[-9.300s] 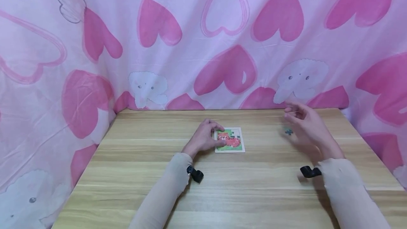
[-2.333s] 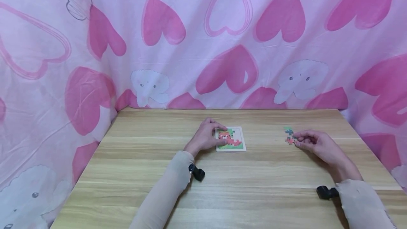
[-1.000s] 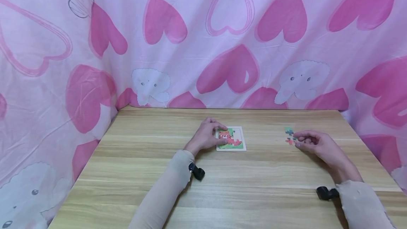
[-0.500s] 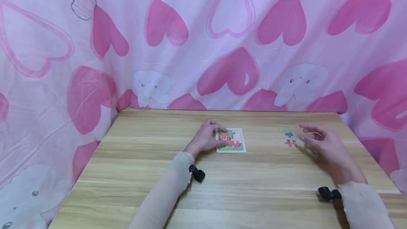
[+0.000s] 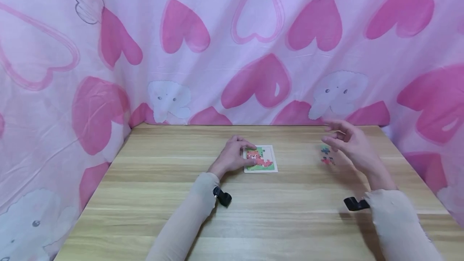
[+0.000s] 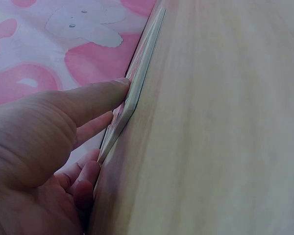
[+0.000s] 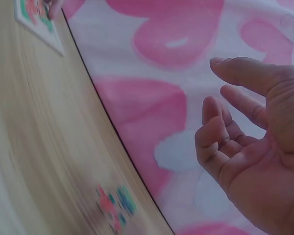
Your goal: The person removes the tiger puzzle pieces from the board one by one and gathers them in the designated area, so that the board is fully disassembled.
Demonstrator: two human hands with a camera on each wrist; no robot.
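Note:
A small square tiger jigsaw puzzle (image 5: 268, 165) in a white frame lies flat on the table, a bare gap at its upper right. My left hand (image 5: 232, 157) holds it by the left side, thumb and index finger over the picture. The left wrist view has the thumb (image 6: 100, 98) on the puzzle near its edge, the other fingers curled beside the frame. My right hand (image 5: 353, 146) hovers in the air at the right, fingers loosely bent with nothing between them. Below it lie several loose puzzle pieces (image 5: 327, 160), green, teal and red, blurred in the right wrist view.
The wooden table (image 5: 275, 220) ends at the back against a pink curtain (image 5: 214, 92) printed with hearts, which also hangs along the left and right. A black wrist camera (image 5: 222, 196) sits on the left sleeve and another black camera (image 5: 356, 204) on the right.
Since the oldest frame, the puzzle's gap has grown and a red piece lies beside the teal one. The right hand has just left these pieces, rising and moving left. The left hand has stayed put.

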